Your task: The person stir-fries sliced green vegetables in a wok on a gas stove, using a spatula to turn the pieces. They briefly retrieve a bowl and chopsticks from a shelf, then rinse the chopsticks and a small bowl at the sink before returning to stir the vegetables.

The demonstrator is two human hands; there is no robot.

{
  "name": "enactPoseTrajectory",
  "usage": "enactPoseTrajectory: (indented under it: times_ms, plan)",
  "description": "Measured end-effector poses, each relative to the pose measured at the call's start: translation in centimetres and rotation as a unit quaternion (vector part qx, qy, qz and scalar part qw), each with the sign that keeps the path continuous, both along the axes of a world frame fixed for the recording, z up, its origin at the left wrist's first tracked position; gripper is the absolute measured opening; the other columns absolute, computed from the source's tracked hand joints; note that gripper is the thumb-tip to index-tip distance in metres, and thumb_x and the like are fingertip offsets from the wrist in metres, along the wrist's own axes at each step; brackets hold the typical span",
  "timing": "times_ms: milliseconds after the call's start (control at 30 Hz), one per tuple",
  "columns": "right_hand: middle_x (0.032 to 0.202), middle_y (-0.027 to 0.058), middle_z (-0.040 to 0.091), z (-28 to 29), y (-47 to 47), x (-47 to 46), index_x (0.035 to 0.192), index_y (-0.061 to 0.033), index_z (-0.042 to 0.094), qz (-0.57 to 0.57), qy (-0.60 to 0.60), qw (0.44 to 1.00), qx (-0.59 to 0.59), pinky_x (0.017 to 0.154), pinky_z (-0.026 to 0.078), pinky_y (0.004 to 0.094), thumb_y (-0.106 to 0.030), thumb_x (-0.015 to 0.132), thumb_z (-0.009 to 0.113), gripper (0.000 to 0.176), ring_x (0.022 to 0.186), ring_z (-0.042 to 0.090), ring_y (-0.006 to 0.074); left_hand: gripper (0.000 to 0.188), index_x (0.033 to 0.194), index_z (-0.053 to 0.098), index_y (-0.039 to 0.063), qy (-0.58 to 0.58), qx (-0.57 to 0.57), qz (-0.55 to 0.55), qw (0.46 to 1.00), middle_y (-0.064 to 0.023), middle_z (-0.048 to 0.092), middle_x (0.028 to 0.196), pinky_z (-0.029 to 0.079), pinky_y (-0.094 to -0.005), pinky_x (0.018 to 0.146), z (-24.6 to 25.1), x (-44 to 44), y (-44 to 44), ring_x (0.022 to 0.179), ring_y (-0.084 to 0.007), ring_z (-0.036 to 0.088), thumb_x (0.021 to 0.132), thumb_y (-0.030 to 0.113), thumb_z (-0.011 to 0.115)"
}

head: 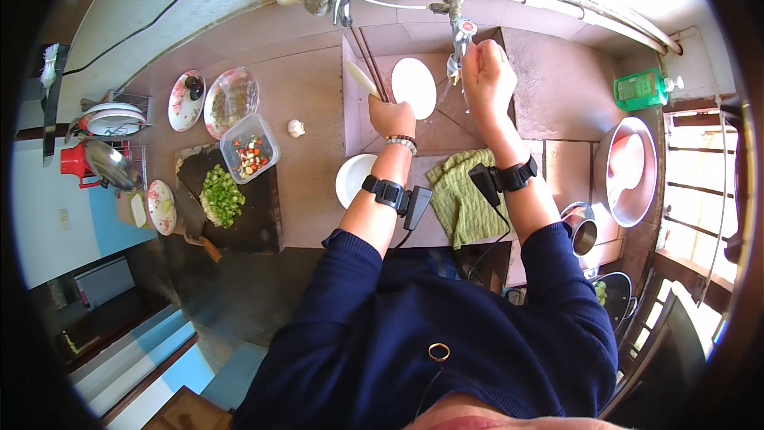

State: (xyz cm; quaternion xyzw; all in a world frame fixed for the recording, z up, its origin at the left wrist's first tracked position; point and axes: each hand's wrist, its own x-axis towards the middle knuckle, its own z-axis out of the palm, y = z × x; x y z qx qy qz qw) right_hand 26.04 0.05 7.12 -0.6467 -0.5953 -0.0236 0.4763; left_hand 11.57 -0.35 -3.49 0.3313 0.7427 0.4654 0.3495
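Note:
My left hand [391, 116] is closed around a pair of brown chopsticks [371, 65] and a pale, flat-ended utensil [360, 77], which both point up over the sink [352, 113]. Just beyond its fingers is a white bowl or dish [413, 88]; whether this hand also grips it is hidden. My right hand [490, 80] is curled beside the metal tap [461, 42]. Its fingertips are out of sight, so a grip on the tap cannot be made out. Some water shows below the spout.
A white bowl [356, 180] and a green cloth [462, 200] lie at the counter's front. Leftward are a garlic bulb [295, 128], a plastic tub [250, 149] of chopped vegetables, and a cutting board [262, 221] with a cleaver [192, 212]. A metal basin [647, 173] stands right.

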Motion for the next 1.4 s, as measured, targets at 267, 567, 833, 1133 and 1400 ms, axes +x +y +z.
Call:
enactPoseTrajectory:
  times_ms: [267, 567, 833, 1133, 1400]
  plan:
    - [0.060, 0.0033, 0.053, -6.5, -2.8, 0.4, 0.080, -0.0030, 0.047, 0.088, 0.570, 0.816, -0.032, 0.047, 0.045, 0.0240, -0.014, 0.091, 0.064, 0.023, 0.053, 0.049, 0.0074, 0.036, 0.099, 0.048, -0.001, -0.228, -0.091, 0.078, 0.966, -0.0098, 0.056, 0.072, 0.037, -0.0274, 0.035, 1.4, -1.4, -2.4, 0.041, -0.0160, 0.050, 0.066, -0.011, 0.060]
    - [0.075, 0.0073, 0.067, -10.9, -7.8, -3.6, 0.096, -0.0054, 0.070, 0.291, 0.215, 0.808, -0.465, 0.069, 0.051, 0.0311, -0.043, 0.072, 0.079, 0.046, 0.070, 0.062, 0.0165, 0.043, 0.104, 0.055, 0.001, 0.094, 0.091, 0.009, 0.991, -0.0143, 0.065, 0.093, 0.052, -0.0414, 0.077, 2.5, -5.9, -2.4, 0.086, -0.0319, 0.066, 0.063, -0.003, 0.069]
    - [0.089, 0.0183, 0.068, -11.5, -9.9, -10.6, 0.118, -0.0073, 0.062, 0.363, 0.104, 0.832, -0.407, 0.076, 0.054, 0.0364, -0.019, 0.078, 0.059, 0.042, 0.078, 0.067, 0.0261, 0.035, 0.103, 0.054, 0.001, 0.384, 0.102, -0.118, 0.910, -0.0179, 0.057, 0.096, 0.050, -0.0477, 0.075, 5.2, -8.6, -4.9, 0.089, -0.0411, 0.059, 0.070, 0.000, 0.065]
    - [0.065, 0.0113, 0.060, -12.0, -5.4, -1.8, 0.117, 0.0014, 0.058, 0.166, 0.388, 0.764, -0.488, 0.032, 0.038, 0.0316, -0.004, 0.077, 0.050, 0.041, 0.040, 0.052, 0.0172, 0.038, 0.105, 0.056, -0.003, -0.068, 0.047, 0.064, 0.995, -0.0096, 0.061, 0.086, 0.046, -0.0303, 0.051, 1.4, -17.8, -8.4, 0.059, -0.0181, 0.058, 0.068, -0.009, 0.056]
    - [0.071, 0.0104, 0.061, -11.2, -3.7, 1.8, 0.115, 0.0042, 0.058, 0.116, 0.385, 0.794, -0.456, 0.037, 0.042, 0.0324, -0.002, 0.078, 0.052, 0.038, 0.047, 0.056, 0.0163, 0.031, 0.102, 0.052, -0.001, -0.102, -0.039, 0.109, 0.988, -0.0061, 0.057, 0.077, 0.041, -0.0262, 0.044, -1.4, -23.3, -14.6, 0.052, -0.0134, 0.052, 0.073, -0.007, 0.062]
